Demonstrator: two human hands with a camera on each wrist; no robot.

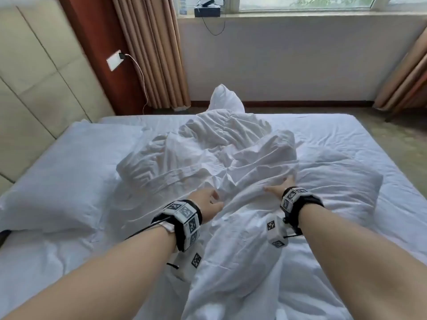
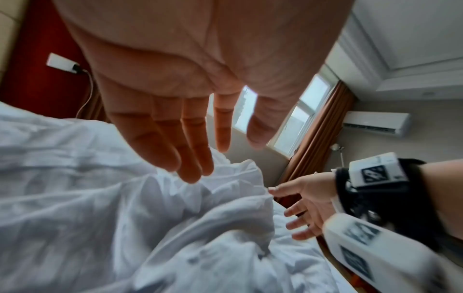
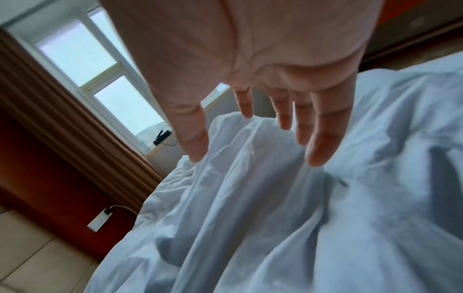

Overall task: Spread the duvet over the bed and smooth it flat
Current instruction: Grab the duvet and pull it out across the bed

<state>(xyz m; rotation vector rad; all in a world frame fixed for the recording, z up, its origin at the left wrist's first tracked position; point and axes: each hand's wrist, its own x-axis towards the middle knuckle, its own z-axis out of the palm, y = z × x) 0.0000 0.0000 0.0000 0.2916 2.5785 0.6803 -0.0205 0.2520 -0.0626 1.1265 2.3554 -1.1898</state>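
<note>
A white duvet (image 1: 215,155) lies crumpled in a heap across the middle of the bed (image 1: 360,139), with a strip of it running toward me. My left hand (image 1: 211,204) hovers just above its near folds with straight fingers (image 2: 190,158) that hold nothing. My right hand (image 1: 280,187) is spread over a raised fold of the duvet (image 3: 250,178); its fingertips (image 3: 317,156) are at the cloth. The left wrist view shows the duvet (image 2: 100,208) below both hands, with the right hand (image 2: 300,206) open at its right.
A white pillow (image 1: 67,176) lies at the left by the padded headboard (image 1: 34,84). A second pillow (image 1: 342,176) lies at the right, partly under the duvet. Beyond the bed are floor, a window wall and curtains (image 1: 150,49). A charger cable (image 1: 141,75) hangs from a wall socket.
</note>
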